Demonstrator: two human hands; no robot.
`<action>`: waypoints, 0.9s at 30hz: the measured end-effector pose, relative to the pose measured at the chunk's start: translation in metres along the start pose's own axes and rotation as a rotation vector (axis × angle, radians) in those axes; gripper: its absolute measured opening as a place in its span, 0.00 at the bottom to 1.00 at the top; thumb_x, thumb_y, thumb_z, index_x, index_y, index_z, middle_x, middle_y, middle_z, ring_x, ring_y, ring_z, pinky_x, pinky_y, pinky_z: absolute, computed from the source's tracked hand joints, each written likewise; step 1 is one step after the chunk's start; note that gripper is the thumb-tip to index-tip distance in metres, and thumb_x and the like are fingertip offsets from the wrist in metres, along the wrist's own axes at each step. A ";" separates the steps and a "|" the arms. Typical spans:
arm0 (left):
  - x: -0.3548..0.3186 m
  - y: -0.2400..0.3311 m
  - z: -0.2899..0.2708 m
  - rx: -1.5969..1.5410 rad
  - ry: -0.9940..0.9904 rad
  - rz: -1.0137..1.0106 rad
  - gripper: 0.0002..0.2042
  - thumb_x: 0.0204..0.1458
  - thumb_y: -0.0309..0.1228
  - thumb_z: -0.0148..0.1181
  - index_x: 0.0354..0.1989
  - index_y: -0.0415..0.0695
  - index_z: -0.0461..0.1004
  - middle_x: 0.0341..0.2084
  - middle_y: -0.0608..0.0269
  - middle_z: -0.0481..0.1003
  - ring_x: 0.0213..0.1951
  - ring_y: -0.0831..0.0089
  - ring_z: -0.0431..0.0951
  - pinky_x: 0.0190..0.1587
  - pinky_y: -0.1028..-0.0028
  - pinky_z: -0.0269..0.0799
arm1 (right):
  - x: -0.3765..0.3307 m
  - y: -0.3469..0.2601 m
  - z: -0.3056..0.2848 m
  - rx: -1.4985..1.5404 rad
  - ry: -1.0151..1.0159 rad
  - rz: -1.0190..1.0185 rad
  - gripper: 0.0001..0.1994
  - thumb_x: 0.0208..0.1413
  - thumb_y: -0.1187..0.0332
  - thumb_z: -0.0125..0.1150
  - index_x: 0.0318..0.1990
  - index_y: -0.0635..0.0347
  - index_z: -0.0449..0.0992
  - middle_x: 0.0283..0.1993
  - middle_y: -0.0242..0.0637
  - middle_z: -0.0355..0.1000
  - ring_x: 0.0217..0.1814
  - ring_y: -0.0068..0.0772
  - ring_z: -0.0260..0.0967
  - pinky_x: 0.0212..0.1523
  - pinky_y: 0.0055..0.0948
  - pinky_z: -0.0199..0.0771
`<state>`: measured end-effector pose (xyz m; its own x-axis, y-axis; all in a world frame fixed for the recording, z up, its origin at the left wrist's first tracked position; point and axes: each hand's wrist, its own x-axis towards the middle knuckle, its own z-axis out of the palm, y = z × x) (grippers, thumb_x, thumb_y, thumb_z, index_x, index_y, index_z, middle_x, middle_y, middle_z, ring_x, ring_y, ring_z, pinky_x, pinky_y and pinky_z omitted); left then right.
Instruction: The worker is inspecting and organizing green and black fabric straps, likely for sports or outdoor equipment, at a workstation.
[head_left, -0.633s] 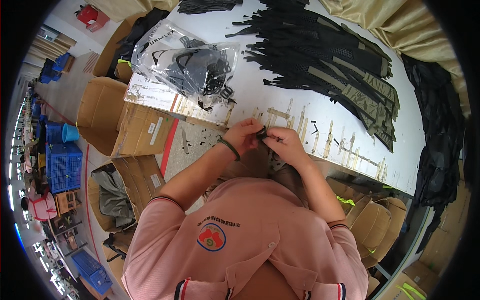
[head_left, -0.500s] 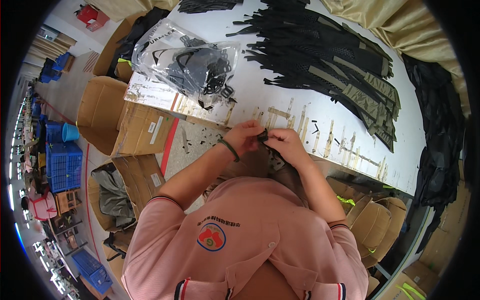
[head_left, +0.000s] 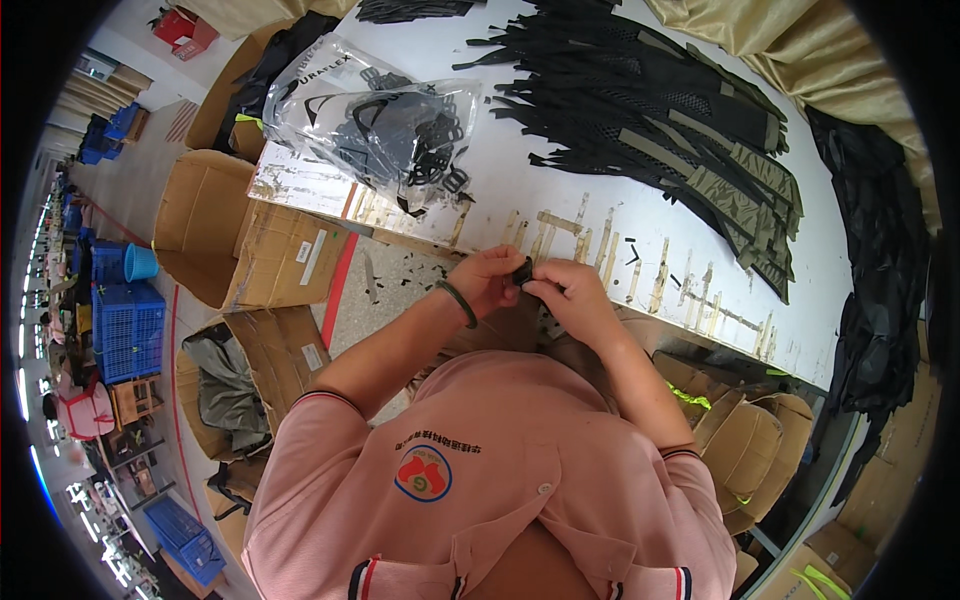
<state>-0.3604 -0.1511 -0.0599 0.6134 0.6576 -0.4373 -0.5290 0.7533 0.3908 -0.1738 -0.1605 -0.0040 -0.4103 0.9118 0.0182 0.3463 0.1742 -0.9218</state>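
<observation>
Just off the table's near edge, both of my hands meet around a small black buckle (head_left: 522, 272). My left hand (head_left: 486, 280) pinches it between thumb and fingers from the left. From the right, my right hand (head_left: 576, 296) has its thumb and fingertips closed at the buckle's lower side. The fingers cover much of the piece, so its exact shape is hard to make out. Beyond my hands, a clear plastic bag (head_left: 330, 98) with several black buckles lies on the white table (head_left: 590, 215). A pile of black and olive strapped fabric pieces (head_left: 650, 115) spreads to the right.
Worn tape strips and small black scraps (head_left: 632, 250) lie along the table's near edge. Open cardboard boxes (head_left: 285, 255) stand at left, one holding grey fabric (head_left: 228, 388). Another carton (head_left: 750, 440) sits at right. Black fabric (head_left: 870, 290) hangs beyond the table's right end.
The buckle has turned between my fingers, and my right hand has shifted slightly down. My left hand stays nearly in place.
</observation>
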 end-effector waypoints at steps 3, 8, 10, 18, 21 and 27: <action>-0.002 -0.001 0.001 0.014 0.018 0.019 0.06 0.55 0.34 0.56 0.30 0.48 0.68 0.23 0.69 0.71 0.20 0.78 0.68 0.23 0.78 0.59 | -0.002 0.001 0.002 0.110 0.008 0.135 0.05 0.49 0.75 0.61 0.26 0.66 0.72 0.21 0.33 0.67 0.22 0.19 0.61 0.24 0.22 0.61; -0.001 -0.001 0.010 0.013 0.087 0.015 0.06 0.55 0.33 0.56 0.30 0.48 0.68 0.22 0.69 0.69 0.20 0.78 0.68 0.22 0.77 0.59 | 0.000 0.007 0.007 0.583 0.122 0.227 0.02 0.48 0.76 0.62 0.29 0.61 0.74 0.25 0.27 0.69 0.26 0.15 0.62 0.30 0.17 0.63; 0.001 -0.002 0.006 0.025 0.069 0.040 0.06 0.55 0.34 0.56 0.30 0.48 0.67 0.22 0.69 0.70 0.19 0.78 0.69 0.21 0.78 0.60 | 0.000 0.001 0.004 0.443 0.098 0.160 0.02 0.48 0.76 0.62 0.30 0.61 0.75 0.25 0.27 0.70 0.27 0.16 0.64 0.30 0.18 0.63; -0.001 -0.006 0.025 0.432 0.222 0.307 0.07 0.57 0.32 0.54 0.32 0.44 0.65 0.23 0.65 0.72 0.21 0.77 0.74 0.21 0.78 0.70 | 0.002 0.000 0.002 -0.291 0.280 -0.457 0.09 0.49 0.79 0.60 0.38 0.62 0.73 0.26 0.28 0.70 0.29 0.19 0.67 0.31 0.19 0.65; -0.001 -0.007 0.026 0.447 0.269 0.356 0.06 0.55 0.29 0.56 0.31 0.42 0.67 0.24 0.66 0.71 0.22 0.78 0.74 0.24 0.78 0.72 | -0.004 -0.006 0.001 0.560 0.032 0.135 0.07 0.50 0.79 0.59 0.37 0.62 0.73 0.27 0.28 0.69 0.27 0.18 0.65 0.32 0.16 0.66; -0.007 -0.012 0.031 0.654 0.317 0.522 0.06 0.52 0.27 0.59 0.31 0.41 0.68 0.24 0.66 0.73 0.25 0.81 0.73 0.27 0.81 0.71 | -0.005 0.015 0.007 0.647 0.103 0.298 0.09 0.47 0.81 0.60 0.34 0.60 0.68 0.25 0.26 0.67 0.27 0.15 0.63 0.31 0.14 0.65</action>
<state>-0.3398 -0.1653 -0.0366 0.1454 0.9599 -0.2397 -0.1958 0.2654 0.9440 -0.1719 -0.1649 -0.0205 -0.2836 0.9222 -0.2629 -0.1513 -0.3138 -0.9374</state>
